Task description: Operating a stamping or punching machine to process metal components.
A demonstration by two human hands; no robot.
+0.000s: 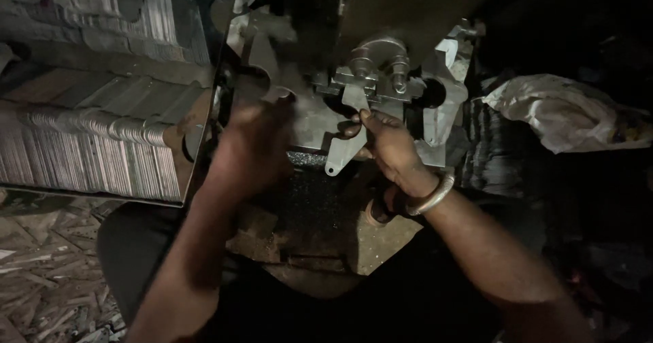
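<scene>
Right hand (pixel 394 149) pinches metal blank (pixel 343 149) at press (pixel 381 78); left hand (pixel 255 146) blurred, grip unclear; dim workshop

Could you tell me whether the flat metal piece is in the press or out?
Partly in: the right hand holds the flat metal piece, top under the die.

Grey metal blank (pixel 345 154) — dull silver press die (pixel 377 78); silvery bangle (pixel 430 197); white crumpled cloth (pixel 558 112) — grey ribbed stacks (pixel 88 152).

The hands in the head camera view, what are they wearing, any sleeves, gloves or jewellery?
Both forearms are bare, with no sleeves or gloves showing. The right hand has a plain silver-coloured metal bangle around its wrist. The left hand is motion-blurred; no ring or band can be made out on it.
</scene>
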